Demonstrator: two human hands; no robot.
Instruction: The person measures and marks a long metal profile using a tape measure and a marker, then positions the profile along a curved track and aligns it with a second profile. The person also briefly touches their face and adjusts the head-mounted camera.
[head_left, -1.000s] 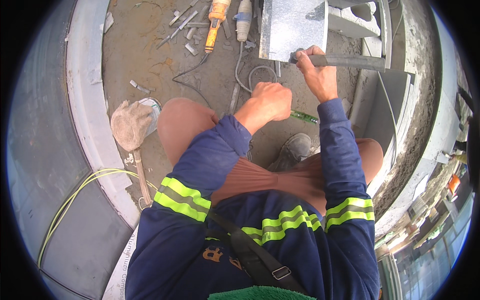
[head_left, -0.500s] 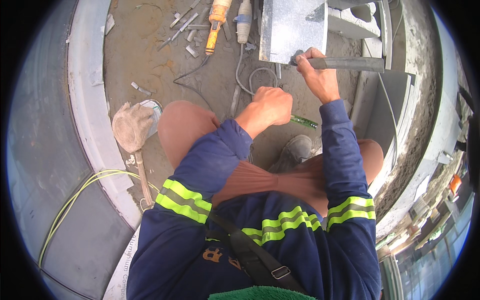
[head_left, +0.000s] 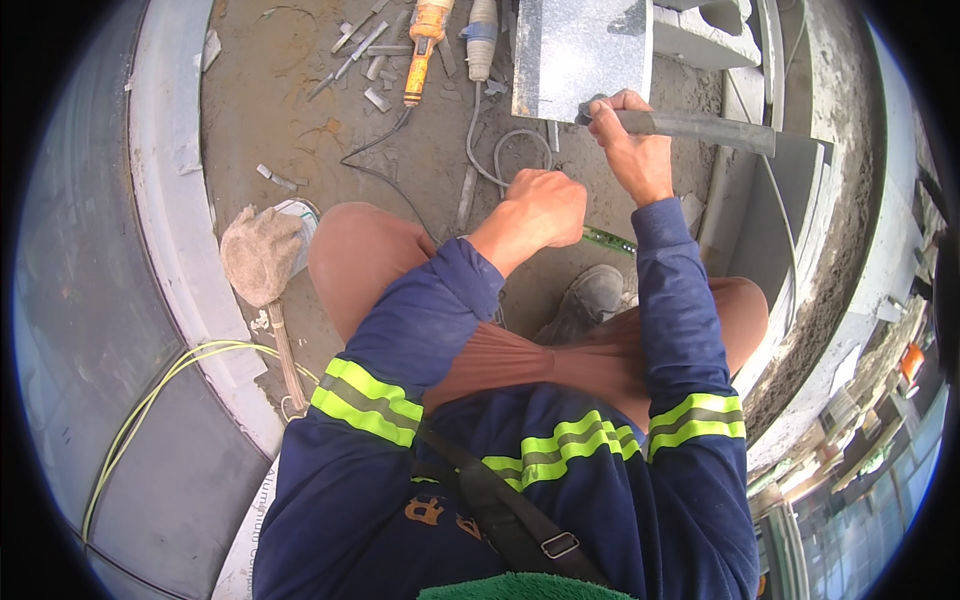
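My right hand (head_left: 637,150) is closed around a dark grey hammer-like tool (head_left: 715,130), close to its rounded dark end. Its long flat shaft points out to the right. That rounded end lies at the near edge of a shiny metal sheet (head_left: 580,65). Lower and to the left, my left hand (head_left: 540,210) is curled in a fist over the ground. From its right side sticks out a slim green strip (head_left: 608,240); the part inside the fist is hidden. The two hands are apart.
An orange power tool (head_left: 424,50) and a grey cable connector (head_left: 481,45) lie ahead, with cords trailing nearer. Offcut strips (head_left: 360,55) are scattered left of them. A beige glove (head_left: 262,255) rests by my left knee. Concrete blocks (head_left: 705,35) stand at the far right.
The right-hand tool's free end has dipped slightly. Both hands keep their grip and nearly the same places. The view has shifted a little.
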